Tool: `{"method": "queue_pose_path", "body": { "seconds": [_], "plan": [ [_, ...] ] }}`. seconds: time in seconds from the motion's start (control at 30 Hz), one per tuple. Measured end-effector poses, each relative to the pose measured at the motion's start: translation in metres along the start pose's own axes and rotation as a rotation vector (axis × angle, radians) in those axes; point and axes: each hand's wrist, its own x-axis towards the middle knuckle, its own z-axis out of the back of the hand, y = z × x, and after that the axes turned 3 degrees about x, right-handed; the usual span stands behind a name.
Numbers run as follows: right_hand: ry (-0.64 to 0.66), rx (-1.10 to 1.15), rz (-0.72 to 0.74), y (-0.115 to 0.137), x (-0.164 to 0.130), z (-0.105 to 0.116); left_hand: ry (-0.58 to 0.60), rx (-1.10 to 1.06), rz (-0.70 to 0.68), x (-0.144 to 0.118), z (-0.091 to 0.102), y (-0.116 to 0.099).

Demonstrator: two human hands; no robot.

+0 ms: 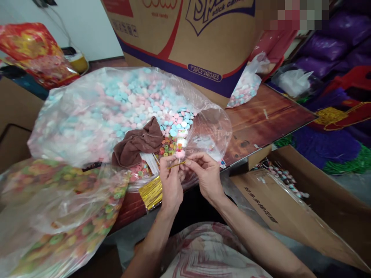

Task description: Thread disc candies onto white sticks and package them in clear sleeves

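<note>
A wrapped candy skewer (180,153) stands upright between my two hands, with pink and white puffs and small coloured rings on it. My left hand (171,185) is closed around the lower end of its wrapper. A thin gold twist tie (175,165) crosses there, and my right hand (207,174) pinches its right end between thumb and finger. Below my left hand lies a bundle of gold twist ties (150,193). White sticks (150,164) and coloured candy rings (167,146) lie just beyond it. The fingertips partly hide the skewer's lower end.
A large clear bag of pastel candies (87,104) covers the table (255,119), with a brown cloth (139,143) on it. At left is a bag of ring candies (72,235). A big carton (185,42) stands behind; an open box (278,208) holds finished skewers at right.
</note>
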Motion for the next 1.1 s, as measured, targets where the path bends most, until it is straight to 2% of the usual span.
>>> {"method": "queue_pose_path", "body": {
  "seconds": [0.1,0.27,0.43,0.5,0.63,0.73,0.83,0.9,0.97,1.1],
  "plan": [
    [-0.040,-0.144,0.080,-0.007,-0.001,0.007,0.076,0.022,-0.055,-0.002,-0.004,0.002],
    [0.007,-0.214,0.068,-0.001,0.000,0.012,0.152,0.058,-0.051,-0.004,-0.003,0.005],
    [0.044,-0.253,0.055,0.001,0.003,0.013,0.152,0.128,-0.128,-0.001,0.000,0.013],
    [0.077,-0.282,0.076,-0.002,0.003,0.014,0.153,0.106,-0.107,0.000,0.000,0.014],
    [0.153,-0.304,0.119,-0.008,0.000,0.016,0.151,-0.037,0.076,0.002,0.001,0.006],
    [0.221,-0.284,0.119,-0.003,0.000,0.019,0.183,-0.165,0.339,0.003,0.003,-0.009],
    [0.334,-0.351,0.201,0.008,0.004,0.024,0.261,-0.219,0.622,0.003,0.007,-0.024],
    [0.404,-0.422,0.238,0.012,0.006,0.028,0.308,-0.186,0.679,0.003,0.008,-0.029],
    [0.413,-0.514,0.263,0.011,0.007,0.031,0.312,-0.103,0.574,0.002,0.007,-0.026],
    [0.274,-0.683,0.353,-0.001,0.002,0.029,0.172,0.127,0.101,-0.002,0.005,-0.006]
  ]
}}
